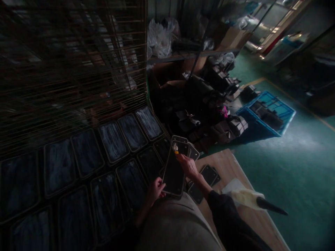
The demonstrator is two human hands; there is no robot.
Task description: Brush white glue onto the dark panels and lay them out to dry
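Note:
My left hand (156, 188) grips the lower left edge of a dark rectangular panel (173, 176) with a pale rim and rounded corners. The panel is tilted in front of my lap. In my right hand (187, 165) is a small brush (176, 149) with an orange-yellow handle and whitish bristles, held against the panel's upper part. Another similar panel (194, 153) shows partly behind it. To the left, several dark panels (114, 142) lie in rows, many streaked with a whitish coating. More dark panels (206, 174) are stacked on the wooden board (230, 165) by my right arm.
A whitish container (243, 194) with a dark handle (272, 205) lies on the wooden board. On the green floor stands a blue crate (267, 115). A wire rack (123, 59) rises at the left. Shelves behind hold plastic bags (161, 38) and cardboard boxes (232, 38).

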